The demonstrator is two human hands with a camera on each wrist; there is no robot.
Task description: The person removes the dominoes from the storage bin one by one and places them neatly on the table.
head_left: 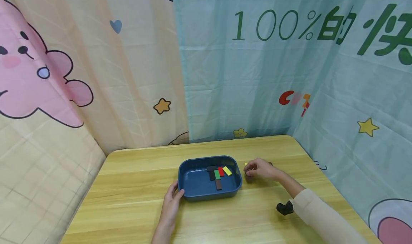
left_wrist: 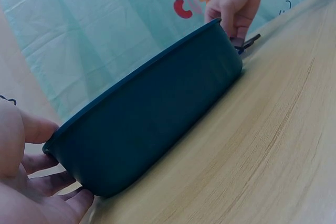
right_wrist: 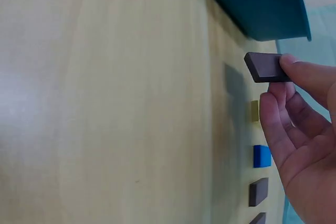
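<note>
Cream sleeve point(head_left: 322, 212) foremost, the right hand point(right_wrist: 310, 156) pinches a dark brown block point(right_wrist: 265, 67) just beside the navy tub point(head_left: 210, 198) the left hand point(head_left: 170, 206) grips; probably light and rigid, the block suits holding by one end

I am reading green lettering point(head_left: 328, 28), "100%的快", running across the pale blue curtain point(head_left: 238, 72); its last character point(head_left: 396, 39) is meeting the head view's right edge.

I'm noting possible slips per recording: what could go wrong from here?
The right hand pinches a dark block near one end, so it might twist or drop. Carried low, it could bump the tub. The left hand grips the tub; a tug might shift the coloured blocks inside.
</note>
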